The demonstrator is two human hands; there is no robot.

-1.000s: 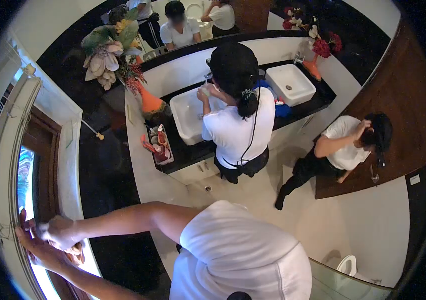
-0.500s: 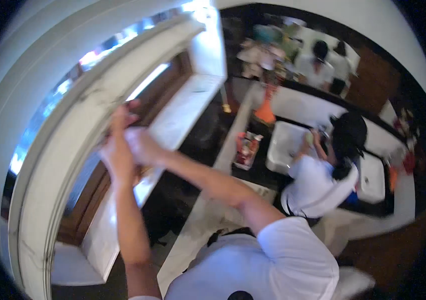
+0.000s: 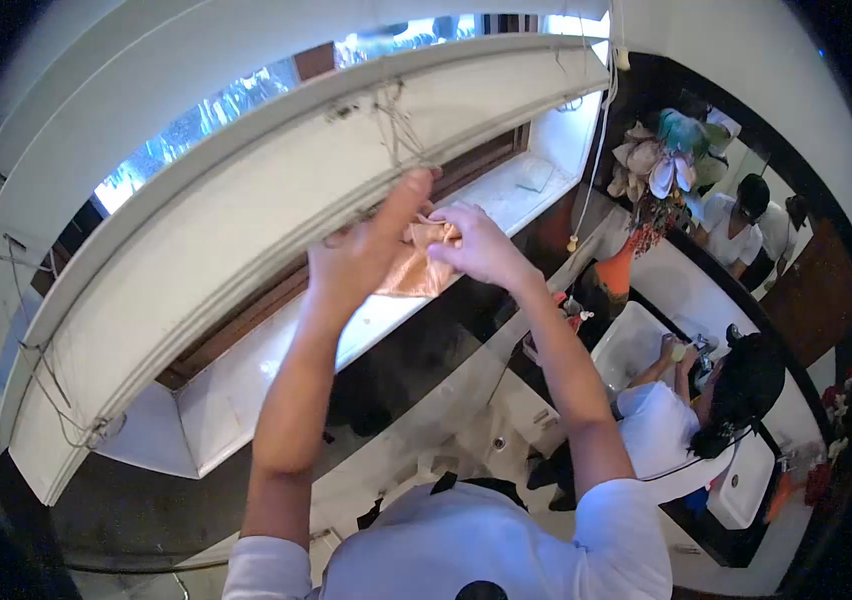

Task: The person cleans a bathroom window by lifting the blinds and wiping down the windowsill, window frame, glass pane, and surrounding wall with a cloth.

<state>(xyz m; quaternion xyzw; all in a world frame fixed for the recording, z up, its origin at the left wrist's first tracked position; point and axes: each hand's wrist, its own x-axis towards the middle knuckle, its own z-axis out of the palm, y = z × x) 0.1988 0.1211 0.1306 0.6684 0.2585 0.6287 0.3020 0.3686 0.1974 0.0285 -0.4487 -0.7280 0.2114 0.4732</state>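
My right hand [image 3: 486,245] is drawn together, thumb against fingers, and grips the upper right part of a crumpled orange cloth [image 3: 414,275]. In this view the cloth lies over the middle stretch of a long white window sill [image 3: 221,420], with its lower hem near the sill's front edge; I cannot determine whether it touches the sill. My left hand [image 3: 351,265] is positioned at the lower edge of a long white panel [image 3: 206,240], to the left of the cloth, with the thumb extended upward. The fingers are partly hidden, so I cannot tell what this hand has hold of. Thin tangled cords [image 3: 401,135] hang on the panel's face above it. A pale cord knob [image 3: 573,243] hangs just off the sill's far right corner. To the right, an orange vase [image 3: 614,272] stands near the left end of a black worktop [image 3: 694,522]. Another person in a white shirt [image 3: 658,420] has both hands over a white rectangular basin [image 3: 616,345] on that worktop.
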